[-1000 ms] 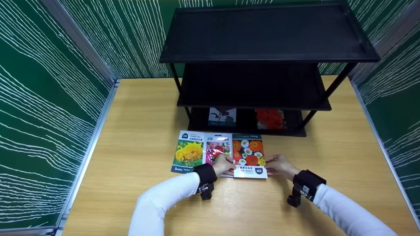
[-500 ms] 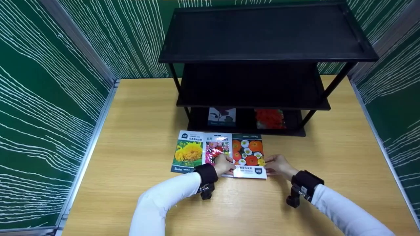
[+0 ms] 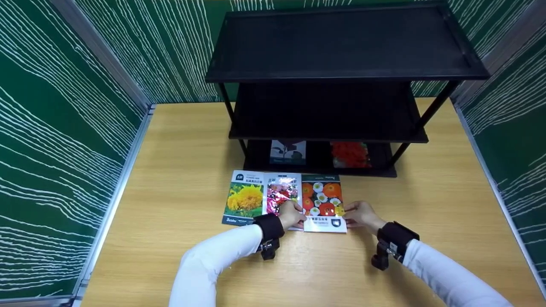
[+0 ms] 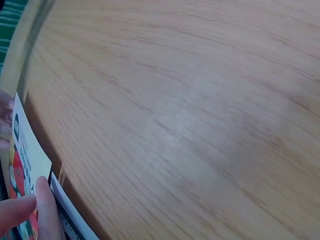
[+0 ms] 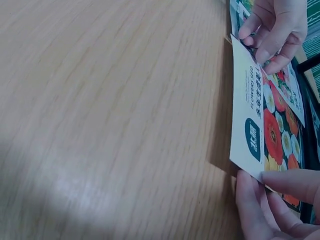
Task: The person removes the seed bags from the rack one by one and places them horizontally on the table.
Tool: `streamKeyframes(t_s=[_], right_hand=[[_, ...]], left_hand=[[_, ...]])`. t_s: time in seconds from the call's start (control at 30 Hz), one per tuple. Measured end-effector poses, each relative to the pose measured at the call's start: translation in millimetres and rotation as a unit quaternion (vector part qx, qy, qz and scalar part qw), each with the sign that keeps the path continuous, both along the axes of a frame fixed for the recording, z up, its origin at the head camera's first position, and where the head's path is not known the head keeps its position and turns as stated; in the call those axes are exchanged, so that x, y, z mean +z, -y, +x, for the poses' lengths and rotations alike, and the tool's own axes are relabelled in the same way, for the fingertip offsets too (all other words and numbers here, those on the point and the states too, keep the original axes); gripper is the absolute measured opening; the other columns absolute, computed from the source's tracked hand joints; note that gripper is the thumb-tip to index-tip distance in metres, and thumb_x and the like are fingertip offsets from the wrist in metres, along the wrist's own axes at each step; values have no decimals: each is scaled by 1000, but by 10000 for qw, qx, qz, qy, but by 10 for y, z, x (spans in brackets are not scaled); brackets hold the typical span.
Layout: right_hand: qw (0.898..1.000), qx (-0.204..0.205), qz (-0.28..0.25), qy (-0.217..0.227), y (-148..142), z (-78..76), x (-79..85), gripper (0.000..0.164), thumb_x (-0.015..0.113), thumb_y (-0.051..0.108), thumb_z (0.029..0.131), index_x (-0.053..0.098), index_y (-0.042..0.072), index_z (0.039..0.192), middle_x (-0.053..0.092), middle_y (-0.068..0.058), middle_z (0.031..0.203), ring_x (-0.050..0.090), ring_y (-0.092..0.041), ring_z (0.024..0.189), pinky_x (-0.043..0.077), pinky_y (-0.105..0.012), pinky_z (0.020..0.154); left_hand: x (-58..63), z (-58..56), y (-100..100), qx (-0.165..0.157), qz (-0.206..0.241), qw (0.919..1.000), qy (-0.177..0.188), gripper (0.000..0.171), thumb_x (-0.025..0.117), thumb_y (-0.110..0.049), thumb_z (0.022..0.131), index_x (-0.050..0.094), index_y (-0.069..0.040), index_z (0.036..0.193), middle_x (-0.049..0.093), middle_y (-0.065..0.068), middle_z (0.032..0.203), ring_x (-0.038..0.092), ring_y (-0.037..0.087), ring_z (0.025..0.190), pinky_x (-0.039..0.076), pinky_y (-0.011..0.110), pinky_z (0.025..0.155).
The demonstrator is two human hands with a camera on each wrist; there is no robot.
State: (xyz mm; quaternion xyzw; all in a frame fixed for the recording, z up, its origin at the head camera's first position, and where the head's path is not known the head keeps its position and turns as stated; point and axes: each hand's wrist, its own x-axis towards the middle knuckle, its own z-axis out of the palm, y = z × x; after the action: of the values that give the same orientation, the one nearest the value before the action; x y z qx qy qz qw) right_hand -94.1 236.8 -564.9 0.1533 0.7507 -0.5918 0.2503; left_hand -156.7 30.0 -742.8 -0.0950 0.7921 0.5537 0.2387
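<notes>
A flower seed packet with orange and white blooms [image 3: 323, 199] lies on the table, its white lettered end [image 5: 248, 100] turned towards me and raised a little off the wood. My right hand [image 3: 362, 216] pinches its right corner, thumb above and fingers below. At the left edge, my left hand [image 3: 291, 214] grips the same packet between thumb and fingers, partly covering a pink-flower seed packet [image 3: 281, 192]. Left of that lies a seed packet with a yellow flower [image 3: 245, 197]. In the left wrist view the left index finger [image 4: 46, 207] lies along the packet's edge.
A black three-tier shelf [image 3: 328, 111] stands behind the packets. On its bottom tier lie a grey-and-white packet with a dark plant [image 3: 288, 152] and a red-flower packet [image 3: 350, 154]. Green walls with white streaks [image 3: 55, 128] border the wooden table [image 3: 179, 170].
The packets and both hands stay in nearly the same places. Only the glare on the middle packet and the lettered end differs slightly, and the view shifts a little.
</notes>
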Motion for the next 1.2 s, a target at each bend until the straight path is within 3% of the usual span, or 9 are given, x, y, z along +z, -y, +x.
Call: streamKeyframes(t_s=[0.07,0.5,0.73,0.77,0.83,0.97,1.0,1.07,1.2], right_hand=[[10000,-41,37,6,6,-1,-4,29,54,-10,78,45,-18,104,60,-14,79,60,-15,58,55,-30,60],[10000,25,-77,-9,-47,-46,56,23,54,-7,80,48,-16,101,61,-9,70,59,-15,56,55,-33,59],[9998,120,-62,142,-13,-167,161,28,54,0,83,47,-15,106,63,-11,78,60,-14,60,55,-31,62],[9998,140,-23,156,-5,-190,172,28,54,0,84,47,-14,107,63,-11,80,60,-14,60,55,-30,62],[9997,179,39,149,11,-236,190,28,53,1,84,48,-14,107,63,-13,82,60,-13,60,55,-28,62],[9996,266,-50,45,42,-316,221,26,52,1,84,48,-14,105,62,-12,80,60,-12,60,54,-25,61],[9996,274,-77,15,52,-333,230,26,52,0,84,48,-14,105,61,-12,79,60,-12,60,54,-25,61],[9995,277,-116,-27,80,-369,252,27,52,1,84,47,-15,106,61,-10,77,60,-11,61,54,-25,61],[9994,291,-135,-109,142,-446,307,29,50,3,86,47,-15,108,61,-8,79,60,-11,64,54,-27,67]], left_hand=[[19,9,23,-41,92,9999,-36,28,73,7,60,53,-2,77,55,13,67,57,19,40,51,30,38],[1722,307,194,-234,-35,9996,136,17,64,4,74,54,2,88,57,13,65,51,15,43,52,31,44],[1823,179,313,-133,259,9995,-94,7,54,-3,82,60,0,85,61,15,71,54,15,45,54,32,50],[1585,92,331,-109,440,9987,-243,7,55,-8,83,60,-3,82,60,11,68,53,12,43,53,30,47],[1602,45,355,-18,493,9984,-259,9,56,-12,85,60,-4,82,59,11,68,52,13,44,54,31,49],[1714,-36,391,263,404,9987,-158,9,56,-11,86,57,-2,87,59,13,70,47,10,41,53,33,49],[1972,0,399,326,284,9991,-9,8,54,-6,85,56,1,89,60,18,73,48,13,43,54,35,53],[2014,-49,418,424,209,9989,-42,10,52,-5,85,55,2,92,61,19,73,50,14,44,54,36,53],[1829,-252,467,566,449,9970,-293,6,52,-5,83,55,-1,87,59,13,62,55,15,46,53,30,47]])
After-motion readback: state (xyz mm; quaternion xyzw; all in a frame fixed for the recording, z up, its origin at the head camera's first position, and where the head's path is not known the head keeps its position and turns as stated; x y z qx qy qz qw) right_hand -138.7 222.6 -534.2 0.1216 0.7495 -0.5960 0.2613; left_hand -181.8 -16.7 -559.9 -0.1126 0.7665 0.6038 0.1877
